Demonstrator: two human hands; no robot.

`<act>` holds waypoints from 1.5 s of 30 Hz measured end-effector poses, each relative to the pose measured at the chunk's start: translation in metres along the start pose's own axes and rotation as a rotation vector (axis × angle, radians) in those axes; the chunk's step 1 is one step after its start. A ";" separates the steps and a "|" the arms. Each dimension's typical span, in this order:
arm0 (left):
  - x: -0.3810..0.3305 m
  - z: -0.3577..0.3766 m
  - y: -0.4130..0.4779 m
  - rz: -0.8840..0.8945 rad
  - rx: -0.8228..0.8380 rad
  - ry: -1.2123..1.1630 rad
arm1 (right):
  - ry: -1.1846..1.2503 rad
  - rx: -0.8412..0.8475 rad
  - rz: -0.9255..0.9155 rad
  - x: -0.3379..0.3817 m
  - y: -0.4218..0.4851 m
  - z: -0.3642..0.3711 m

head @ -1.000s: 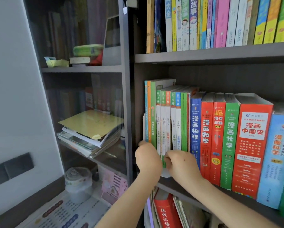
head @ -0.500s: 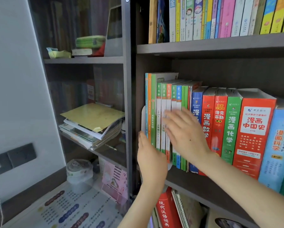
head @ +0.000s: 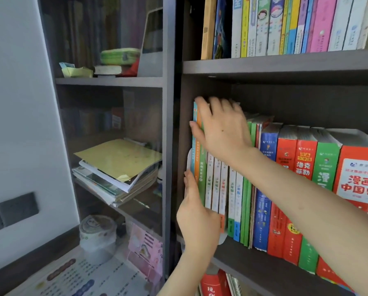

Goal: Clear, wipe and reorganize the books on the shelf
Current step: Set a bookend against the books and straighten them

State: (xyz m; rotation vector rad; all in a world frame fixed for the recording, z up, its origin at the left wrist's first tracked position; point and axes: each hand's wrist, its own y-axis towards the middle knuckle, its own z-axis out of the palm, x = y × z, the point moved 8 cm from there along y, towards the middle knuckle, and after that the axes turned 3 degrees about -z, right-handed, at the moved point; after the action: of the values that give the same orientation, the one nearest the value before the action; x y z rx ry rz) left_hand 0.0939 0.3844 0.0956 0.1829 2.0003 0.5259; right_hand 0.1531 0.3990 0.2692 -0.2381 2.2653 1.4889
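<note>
Nearest, the left hand (head: pixel 197 218) is pressed flat, fingers straight, against the white flat bookend (head: pixel 189 157) at the left end of the thin green and white books (head: pixel 223 189), which are stood on the dark wooden shelf (head: pixel 253 268). Farther up, the right hand (head: pixel 221 129) is laid over those books' tops, fingers spread wide, nothing gripped.

The person's left hand (head: pixel 197 221) and right hand (head: pixel 221 131) were bare, with both forearms (head: pixel 306 201) uncovered as far as the frame's edge. The nails (head: pixel 191 124) that showed were short and plain. A small dark mole (head: pixel 222 130) marked the back of the right hand.
</note>
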 end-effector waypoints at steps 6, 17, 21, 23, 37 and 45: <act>-0.011 0.008 0.006 0.007 0.017 0.142 | -0.076 -0.026 0.092 -0.004 0.009 0.003; 0.014 -0.035 -0.044 -0.046 0.056 0.006 | 0.385 -0.098 -0.163 0.035 -0.090 -0.042; 0.031 -0.003 -0.045 0.106 0.263 0.409 | 0.584 0.757 0.105 0.057 -0.192 0.022; 0.040 0.018 -0.057 0.135 0.404 0.464 | 0.556 0.830 0.214 0.053 -0.211 0.036; 0.016 -0.002 -0.008 -0.042 0.003 0.007 | 0.687 0.821 0.164 0.051 -0.209 0.049; 0.005 0.016 -0.004 -0.113 0.026 0.094 | 0.529 -0.065 0.198 -0.038 -0.050 -0.067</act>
State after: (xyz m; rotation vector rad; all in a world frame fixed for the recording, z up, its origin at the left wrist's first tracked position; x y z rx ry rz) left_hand 0.1055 0.3873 0.0838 0.0615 2.0962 0.4444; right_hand 0.1885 0.3146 0.2667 -0.4886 2.7155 1.7657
